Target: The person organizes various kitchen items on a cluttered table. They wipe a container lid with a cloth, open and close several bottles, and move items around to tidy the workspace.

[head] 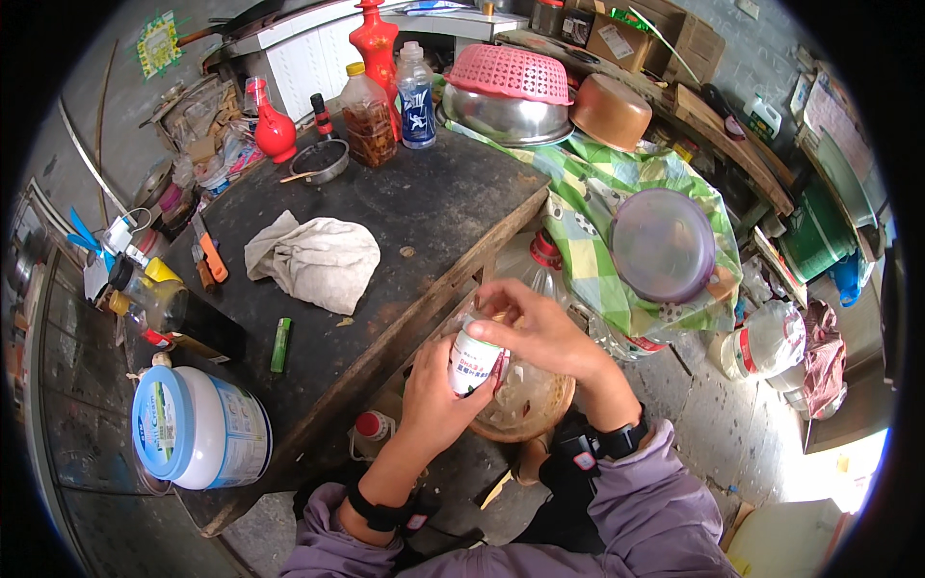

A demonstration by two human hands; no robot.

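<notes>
A small white plastic bottle (pixel 473 365) with a printed label is held up in front of me, tilted. My left hand (pixel 437 386) wraps around its lower side. Over the top end is my right hand (pixel 531 325), its thumb pressed on the bottle's upper edge and its fingers curled. Those fingers partly hide the bottle's mouth, and whether a cap sits there cannot be seen. Below both hands stands a wide, round, translucent container (pixel 524 404) with a brownish rim, partly covered by my hands.
On the dark table (pixel 433 195) lie a crumpled cloth (pixel 318 260), a green lighter (pixel 281 345) and an orange-handled knife (pixel 212 253). A large white tub (pixel 206 426) with a blue lid stands near the left corner. Right of the table, a purple-rimmed lid (pixel 663 246) rests on a checked cloth (pixel 592 271).
</notes>
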